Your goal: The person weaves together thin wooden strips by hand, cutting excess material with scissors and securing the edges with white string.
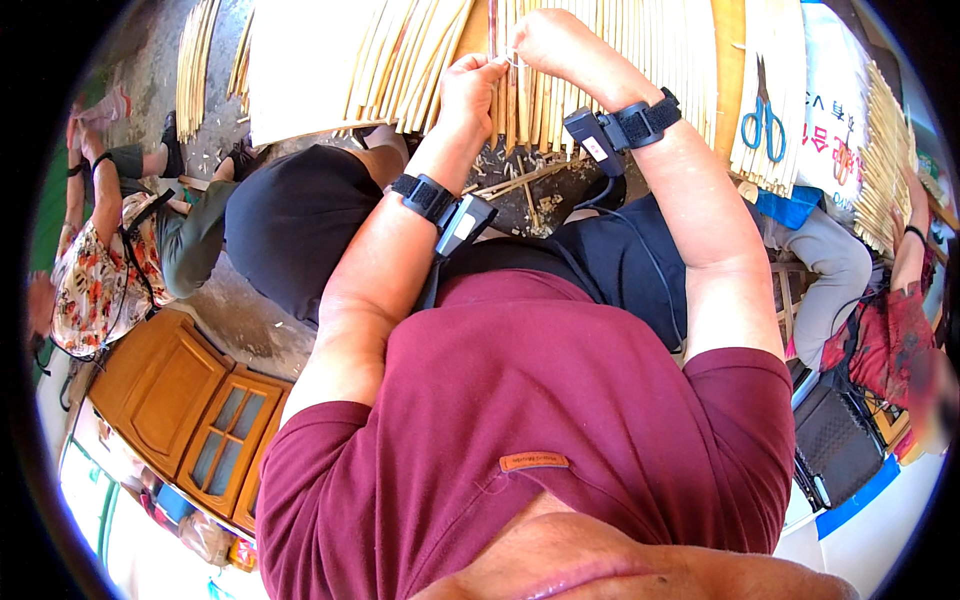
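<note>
Showing above pale sticks (692,60), white string (514,59) was pinched by the left hand (472,92) near the curled right hand (550,43), its grip hidden; blue scissors (764,130) were laid rightward of both, scraps (530,205) strewn below.

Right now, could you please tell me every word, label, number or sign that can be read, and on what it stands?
White sheet by the blue scissors: large red and dark characters; wording not copied here.
Brown patch on the dark red shirt: lettering too small to read.
White label on the right wrist's black box: marks too small to read.
</note>
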`<state>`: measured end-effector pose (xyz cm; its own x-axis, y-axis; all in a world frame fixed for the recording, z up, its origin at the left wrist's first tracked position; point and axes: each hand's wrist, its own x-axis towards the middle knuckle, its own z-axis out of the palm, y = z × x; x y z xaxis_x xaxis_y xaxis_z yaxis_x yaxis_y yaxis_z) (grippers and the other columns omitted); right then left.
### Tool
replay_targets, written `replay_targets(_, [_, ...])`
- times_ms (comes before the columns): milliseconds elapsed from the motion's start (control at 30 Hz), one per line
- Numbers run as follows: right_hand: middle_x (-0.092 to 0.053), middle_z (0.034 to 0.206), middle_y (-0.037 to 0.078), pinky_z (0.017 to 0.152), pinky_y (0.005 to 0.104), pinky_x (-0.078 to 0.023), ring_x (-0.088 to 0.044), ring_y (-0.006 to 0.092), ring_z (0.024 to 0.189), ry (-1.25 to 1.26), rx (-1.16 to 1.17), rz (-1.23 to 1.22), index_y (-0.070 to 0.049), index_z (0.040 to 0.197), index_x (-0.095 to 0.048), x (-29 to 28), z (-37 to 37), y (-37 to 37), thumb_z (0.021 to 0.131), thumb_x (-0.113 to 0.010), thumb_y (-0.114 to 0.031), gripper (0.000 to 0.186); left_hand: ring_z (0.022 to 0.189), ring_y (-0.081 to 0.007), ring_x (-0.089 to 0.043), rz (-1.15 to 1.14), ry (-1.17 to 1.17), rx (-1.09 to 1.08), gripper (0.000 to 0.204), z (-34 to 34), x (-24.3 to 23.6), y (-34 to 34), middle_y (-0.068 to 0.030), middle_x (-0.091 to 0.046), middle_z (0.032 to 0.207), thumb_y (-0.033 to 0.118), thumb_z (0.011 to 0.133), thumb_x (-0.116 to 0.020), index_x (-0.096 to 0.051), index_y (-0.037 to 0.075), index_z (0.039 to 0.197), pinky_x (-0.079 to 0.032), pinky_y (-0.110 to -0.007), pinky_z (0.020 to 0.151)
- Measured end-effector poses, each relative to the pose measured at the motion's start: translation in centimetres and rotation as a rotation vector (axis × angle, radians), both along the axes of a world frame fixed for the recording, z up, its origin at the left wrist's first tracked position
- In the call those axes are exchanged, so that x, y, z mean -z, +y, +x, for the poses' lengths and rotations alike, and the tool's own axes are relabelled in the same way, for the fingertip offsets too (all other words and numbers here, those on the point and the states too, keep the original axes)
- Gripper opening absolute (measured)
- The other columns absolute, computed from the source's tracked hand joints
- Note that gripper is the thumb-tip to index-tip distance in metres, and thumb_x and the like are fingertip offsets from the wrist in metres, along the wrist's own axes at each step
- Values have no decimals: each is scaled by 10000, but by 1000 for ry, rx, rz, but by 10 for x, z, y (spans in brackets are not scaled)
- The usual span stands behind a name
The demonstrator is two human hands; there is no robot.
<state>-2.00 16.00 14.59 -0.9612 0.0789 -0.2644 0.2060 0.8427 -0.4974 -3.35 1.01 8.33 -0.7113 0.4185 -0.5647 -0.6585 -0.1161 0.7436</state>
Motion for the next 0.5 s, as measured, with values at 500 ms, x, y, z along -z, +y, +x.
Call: replay_targets(500, [-632,726,-35,542,220,-407,-488,56,587,110,111,-453,-135,1012,-709,36,23,23,857,-603,-173,192,697,-113,-604,13,146,-59,155,5,8,-9,-39,-628,802,170,922,-570,-565,22,971,-491,-228,588])
